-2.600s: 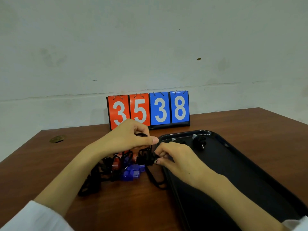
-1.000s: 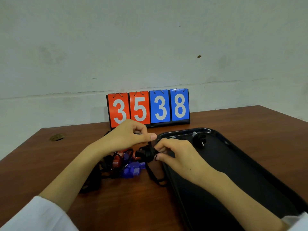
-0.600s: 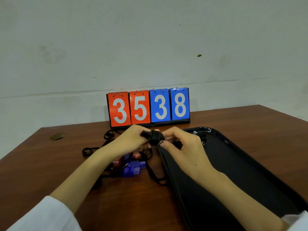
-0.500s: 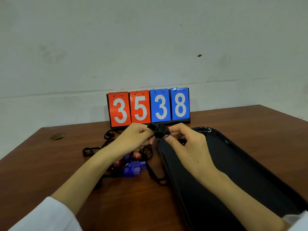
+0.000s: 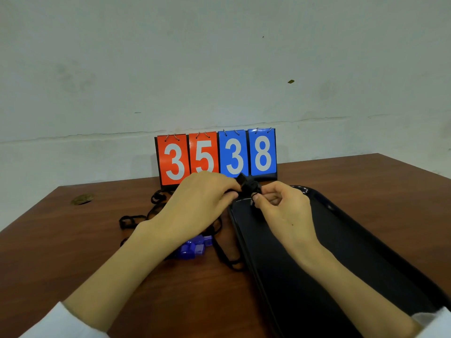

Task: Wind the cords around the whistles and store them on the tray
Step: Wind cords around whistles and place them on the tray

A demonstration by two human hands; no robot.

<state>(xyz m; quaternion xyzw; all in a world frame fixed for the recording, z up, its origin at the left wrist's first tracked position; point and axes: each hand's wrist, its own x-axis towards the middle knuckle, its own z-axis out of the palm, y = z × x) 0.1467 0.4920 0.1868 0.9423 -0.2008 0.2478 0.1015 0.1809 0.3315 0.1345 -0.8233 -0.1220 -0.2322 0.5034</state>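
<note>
Plainly wooden table (image 5: pixel 61 252), tray (image 5: pixel 353 252), pale wall (image 5: pixel 219 57).

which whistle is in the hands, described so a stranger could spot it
Find the red-and-blue flip scoreboard. Just before its blue 3, the left hand and right hand hold a black whistle. Unlike the blue whistles lying nearer, it is held aloft.

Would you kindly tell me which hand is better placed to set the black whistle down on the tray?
Probably the right hand: it pinches the whistle and lies over the tray, while the left hand, also holding it, sits over the table beside the tray.
</note>
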